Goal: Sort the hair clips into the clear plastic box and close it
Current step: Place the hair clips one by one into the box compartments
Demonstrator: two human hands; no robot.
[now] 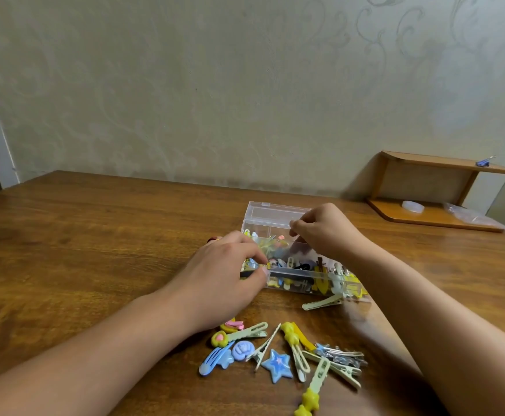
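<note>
Head view: clear plastic box (278, 219) sits mid-worktop (95, 235), lid up at the back, already holding a mixed lot of hair clips (293, 262). More show through its near wall.

Left hand (224, 280) is at the box's near-left corner. Grip: thumb and forefinger together, pinching a thin dark clip (278, 274) that lies along the front rim. Something small and yellow sits at the fingertips too; can't tell what.

Right hand (326, 232) is over the box's back right. Grip: fingers curled, tips pinched together on something small and pale. Too blurred to say what it is.

One pale green alligator clip (323, 303) lies on the worktop just in front of the box's right end.

Loose pile (281, 352) nearer the person, between the forearms: blue star clip (276, 364), round lilac clip (242, 351), blue snap clip (215, 360), yellow heart clip (219, 339), several pale green alligator clips, a bunch of silver metal clips (342, 357), and a green clip with yellow stars (311, 394) at the bottom edge.

Far right against the wall: small wooden shelf (434, 190), a blue item (484, 162) on its top board, a clear round thing (413, 206) on the lower board.
</note>
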